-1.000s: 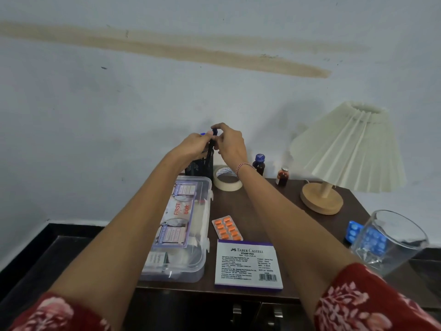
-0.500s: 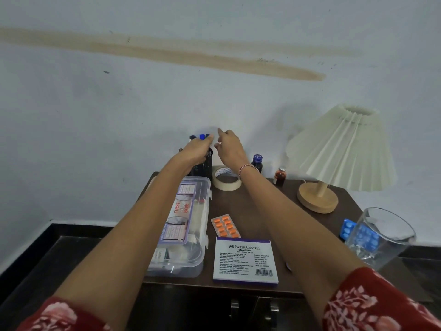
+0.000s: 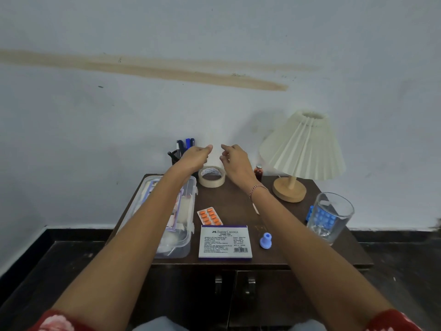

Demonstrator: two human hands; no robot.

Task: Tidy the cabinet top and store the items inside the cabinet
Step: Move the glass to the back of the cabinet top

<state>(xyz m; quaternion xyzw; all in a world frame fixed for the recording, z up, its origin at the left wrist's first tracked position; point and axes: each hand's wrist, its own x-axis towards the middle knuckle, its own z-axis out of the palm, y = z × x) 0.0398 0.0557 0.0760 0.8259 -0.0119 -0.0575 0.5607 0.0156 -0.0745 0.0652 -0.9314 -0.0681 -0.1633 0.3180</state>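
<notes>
One "FABER CASTELL" stamp pad (image 3: 225, 242)

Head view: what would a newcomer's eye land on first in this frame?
Two bare forearms reach across the middle, left hand and right hand hovering empty near the beige masking tape roll at the back of the dark wooden cabinet top. The cream pleated table lamp stands at back right. At the front lie the clear plastic first-aid box, left, and the white stamp pad box, centre.
</notes>
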